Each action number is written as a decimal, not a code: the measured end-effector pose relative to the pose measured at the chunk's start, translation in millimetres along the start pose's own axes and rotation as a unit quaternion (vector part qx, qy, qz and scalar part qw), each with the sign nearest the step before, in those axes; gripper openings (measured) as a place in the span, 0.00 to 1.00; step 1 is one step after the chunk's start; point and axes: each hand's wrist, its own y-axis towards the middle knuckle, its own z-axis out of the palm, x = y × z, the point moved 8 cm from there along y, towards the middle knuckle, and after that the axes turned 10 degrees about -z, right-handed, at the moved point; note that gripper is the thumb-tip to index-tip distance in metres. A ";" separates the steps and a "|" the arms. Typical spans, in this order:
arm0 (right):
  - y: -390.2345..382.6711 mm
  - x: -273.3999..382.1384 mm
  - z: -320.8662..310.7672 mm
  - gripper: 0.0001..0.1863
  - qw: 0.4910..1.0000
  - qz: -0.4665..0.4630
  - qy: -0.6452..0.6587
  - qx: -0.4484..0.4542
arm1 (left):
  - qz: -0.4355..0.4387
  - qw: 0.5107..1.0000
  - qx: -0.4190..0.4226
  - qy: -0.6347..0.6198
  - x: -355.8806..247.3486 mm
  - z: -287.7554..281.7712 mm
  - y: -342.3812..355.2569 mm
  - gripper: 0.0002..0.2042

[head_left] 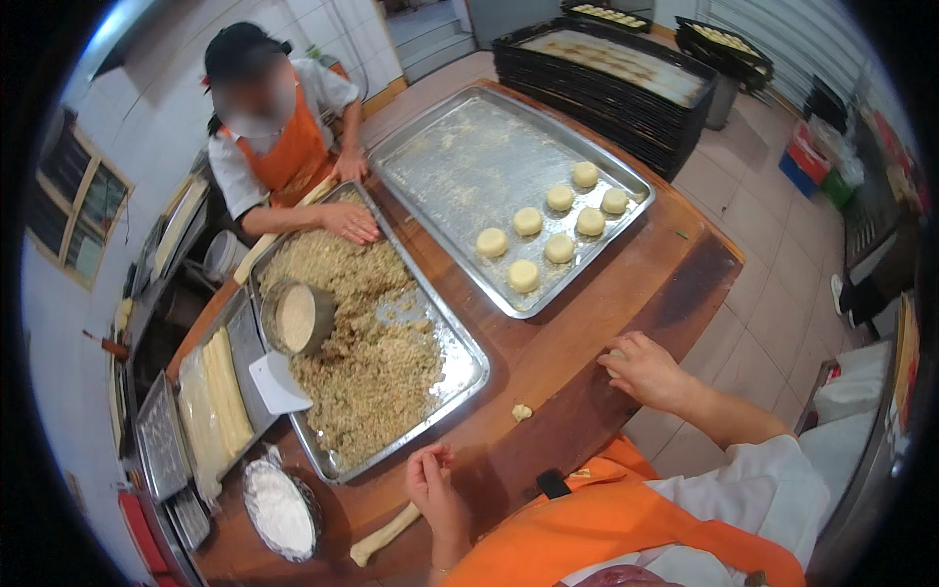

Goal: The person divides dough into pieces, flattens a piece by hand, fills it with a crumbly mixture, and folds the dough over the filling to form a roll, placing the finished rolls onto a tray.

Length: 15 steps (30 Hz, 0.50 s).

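Observation:
My right hand (648, 372) rests at the table's right edge, fingers curled over a small piece of dough (616, 358) that shows only in part. My left hand (433, 486) is over the near side of the table, its fingers bent inward; whether anything is in them is hidden. Beside its wrist lies a dough rope (384, 536). A small lump of dough (522, 413) sits on the wood between my hands. Several round, flattened dough pieces (523, 276) stand on a large metal tray (440, 147) beyond.
A second tray (460, 403) holds crumbly filling (377, 391), a metal bowl (296, 318) and a white scraper (279, 383). Flour fills a bowl (281, 511) at near left, by dough strips (227, 391). Across the table a co-worker (293, 157) touches the filling. Stacked black trays (597, 98) stand behind.

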 end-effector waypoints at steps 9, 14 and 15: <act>142.0 -50.8 -62.5 0.22 0.940 0.029 0.306 -0.146 | 0.019 0.999 -0.018 0.017 17.8 -33.2 6.1 0.10; 279.9 -90.5 -57.2 0.23 0.968 -0.039 0.146 -0.203 | 0.019 0.997 -0.067 0.015 8.7 -51.9 10.6 0.11; 301.0 -101.2 -48.2 0.23 0.968 -0.049 0.132 -0.208 | 0.017 0.996 -0.083 0.024 7.2 -57.8 11.7 0.11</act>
